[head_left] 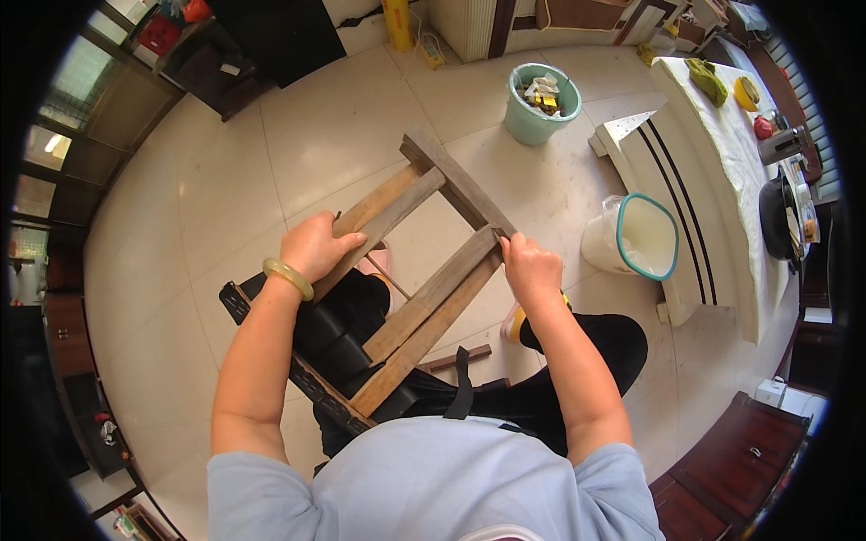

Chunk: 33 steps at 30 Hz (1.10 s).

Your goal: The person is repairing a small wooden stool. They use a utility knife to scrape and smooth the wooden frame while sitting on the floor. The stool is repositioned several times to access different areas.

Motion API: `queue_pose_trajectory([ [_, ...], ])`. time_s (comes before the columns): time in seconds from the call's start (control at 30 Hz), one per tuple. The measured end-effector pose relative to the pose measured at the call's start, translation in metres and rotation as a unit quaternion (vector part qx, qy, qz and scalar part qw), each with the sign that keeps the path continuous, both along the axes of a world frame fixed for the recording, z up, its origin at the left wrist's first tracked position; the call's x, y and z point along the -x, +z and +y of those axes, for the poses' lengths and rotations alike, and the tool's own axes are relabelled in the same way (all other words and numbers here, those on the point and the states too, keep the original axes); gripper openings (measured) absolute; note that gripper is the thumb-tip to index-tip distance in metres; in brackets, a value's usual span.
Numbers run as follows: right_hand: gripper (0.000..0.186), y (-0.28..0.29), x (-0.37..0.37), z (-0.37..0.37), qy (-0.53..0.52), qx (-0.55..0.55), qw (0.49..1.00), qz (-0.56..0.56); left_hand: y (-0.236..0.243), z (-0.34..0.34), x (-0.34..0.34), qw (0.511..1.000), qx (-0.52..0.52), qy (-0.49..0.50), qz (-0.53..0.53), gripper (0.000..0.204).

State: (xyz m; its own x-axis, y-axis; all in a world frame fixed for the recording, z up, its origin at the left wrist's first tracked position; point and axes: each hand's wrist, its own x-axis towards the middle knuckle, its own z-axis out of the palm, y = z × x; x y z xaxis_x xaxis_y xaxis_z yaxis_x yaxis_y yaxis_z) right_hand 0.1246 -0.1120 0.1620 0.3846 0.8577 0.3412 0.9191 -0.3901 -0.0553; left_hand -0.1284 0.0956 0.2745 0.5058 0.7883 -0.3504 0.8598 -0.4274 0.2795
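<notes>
Wooden frame (433, 293) is being held above floor (225, 171), near end over black trousers (600, 361); left rails (397, 214) being clasped by left hand (314, 247), far right corner (492, 233) being gripped by right hand (532, 270).

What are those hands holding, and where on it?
A wooden frame. The left hand grips the long bars on its left side; the right hand grips the corner where the other long bars meet the end crossbar.

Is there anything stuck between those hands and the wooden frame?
Nothing visible is: the bare left hand holds the wooden frame directly along one side, and the bare right hand holds it directly near a far corner.
</notes>
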Motion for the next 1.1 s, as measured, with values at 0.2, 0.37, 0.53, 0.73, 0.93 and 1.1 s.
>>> queue_pose_trajectory([
  [0.2,0.033,0.043,0.043,-0.009,0.048,0.009,0.999,0.01,-0.001,-0.001,-0.002,1.0,0.009,0.007,0.004,0.055],
  [0.37,0.033,0.038,0.078,-0.019,0.17,0.03,0.983,0.059,-0.002,0.001,0.002,1.0,0.017,0.014,-0.005,0.057],
  [0.53,0.033,0.016,0.047,-0.011,0.116,0.025,0.993,-0.003,0.001,0.0,0.001,1.0,0.012,0.006,0.01,0.055],
  [0.73,0.035,0.018,-0.014,-0.002,-0.046,0.022,0.999,-0.003,-0.003,0.0,0.005,1.0,0.009,0.01,-0.012,0.057],
  [0.93,0.033,0.029,-0.032,-0.017,-0.095,-0.011,0.993,0.065,-0.001,0.0,-0.002,1.0,0.013,0.005,-0.002,0.058],
  [1.1,0.029,0.025,-0.025,-0.029,-0.081,-0.014,0.991,0.104,0.003,-0.001,-0.001,1.0,0.021,0.014,0.002,0.058],
])
